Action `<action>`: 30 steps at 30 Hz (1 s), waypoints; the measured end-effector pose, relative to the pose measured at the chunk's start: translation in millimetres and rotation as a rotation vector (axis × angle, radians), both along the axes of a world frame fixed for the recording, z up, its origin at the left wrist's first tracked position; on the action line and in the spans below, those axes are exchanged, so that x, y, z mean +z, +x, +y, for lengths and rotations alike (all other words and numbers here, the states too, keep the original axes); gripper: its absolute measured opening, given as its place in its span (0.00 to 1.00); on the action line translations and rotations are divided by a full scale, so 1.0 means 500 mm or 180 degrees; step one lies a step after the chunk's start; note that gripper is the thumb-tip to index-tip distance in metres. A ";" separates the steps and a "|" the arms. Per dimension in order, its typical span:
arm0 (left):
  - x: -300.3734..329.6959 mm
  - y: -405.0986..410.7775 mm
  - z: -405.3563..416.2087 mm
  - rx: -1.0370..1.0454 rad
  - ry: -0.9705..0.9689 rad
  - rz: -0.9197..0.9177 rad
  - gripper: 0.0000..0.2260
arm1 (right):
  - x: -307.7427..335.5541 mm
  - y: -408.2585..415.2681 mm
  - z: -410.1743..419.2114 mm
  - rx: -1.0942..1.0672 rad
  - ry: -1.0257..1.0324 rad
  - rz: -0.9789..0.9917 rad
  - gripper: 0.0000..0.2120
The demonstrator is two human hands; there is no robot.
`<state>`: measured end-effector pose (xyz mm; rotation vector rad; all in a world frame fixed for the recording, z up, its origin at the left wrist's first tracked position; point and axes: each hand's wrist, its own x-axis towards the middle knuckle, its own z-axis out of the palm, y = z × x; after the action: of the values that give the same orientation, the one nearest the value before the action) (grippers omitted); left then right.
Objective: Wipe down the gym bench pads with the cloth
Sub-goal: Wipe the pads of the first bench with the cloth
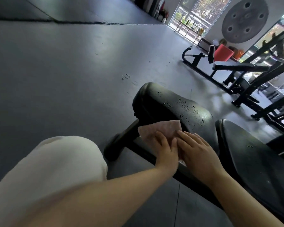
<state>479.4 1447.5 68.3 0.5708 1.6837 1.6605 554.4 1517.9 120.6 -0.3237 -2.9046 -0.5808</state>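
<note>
Both hands, left (pixel 166 149) and right (pixel 197 150), pressed a pink cloth (pixel 156 128) flat-fingered against the near side of the front pad (pixel 170 104). Droplets still beaded its top, so most wiping seemingly remained, including the rear pad (pixel 252 153).

Both bare forearms reach forward and meet. The left hand (pixel 166 149) and right hand (pixel 197 152) lie side by side, palms down, fingers (pixel 185 136) straight and close together, pressing flat, thumbs nearly touching.
</note>
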 end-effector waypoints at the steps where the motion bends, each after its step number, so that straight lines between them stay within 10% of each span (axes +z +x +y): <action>1: -0.003 0.001 0.009 0.0038 -0.0124 0.0037 0.60 | -0.005 0.001 -0.002 -0.0092 0.0027 0.0068 0.20; 6: 0.010 -0.038 0.033 0.0232 0.0034 -0.0145 0.34 | -0.031 -0.012 -0.016 -0.0630 0.0131 0.0053 0.37; 10: 0.004 -0.114 0.045 0.0783 -0.0098 0.0024 0.47 | -0.043 -0.041 -0.018 -0.0694 0.0473 0.0266 0.31; 14: -0.021 -0.209 0.045 0.0764 -0.0025 0.0573 0.30 | -0.062 -0.060 -0.006 -0.0796 0.0568 0.0603 0.20; 30: -0.060 -0.170 0.026 0.0342 0.0022 0.1833 0.32 | -0.090 -0.086 -0.011 -0.1037 0.0399 0.1256 0.19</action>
<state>394.5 1460.7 38.4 1.0533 2.1397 1.6749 511.1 1512.6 75.7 -0.8030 -2.4399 -0.6550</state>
